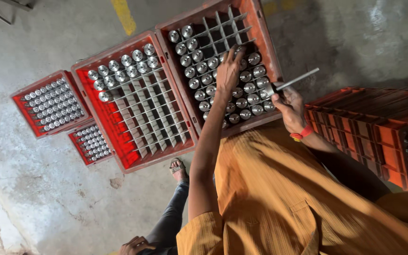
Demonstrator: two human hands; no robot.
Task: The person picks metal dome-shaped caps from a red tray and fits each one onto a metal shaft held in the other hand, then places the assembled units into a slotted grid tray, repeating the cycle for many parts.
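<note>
My left hand (229, 71) reaches into the orange divided crate (266, 43), fingers spread, with the fingertips on the shiny round metal parts (199, 80) standing in its cells. My right hand (290, 105), with a red band on the wrist, hovers at the crate's near right corner. It holds a metal part with a thin shaft (289, 84) that points away to the right. Several cells at the crate's far end are empty.
A second red divided crate (119, 151), partly filled, sits to the left. Two smaller red crates of parts (21, 109) lie beyond it on the concrete floor. Stacked orange crates (364, 127) stand at the right. Another person's sandalled foot (178, 169) and hand (135, 245) are below.
</note>
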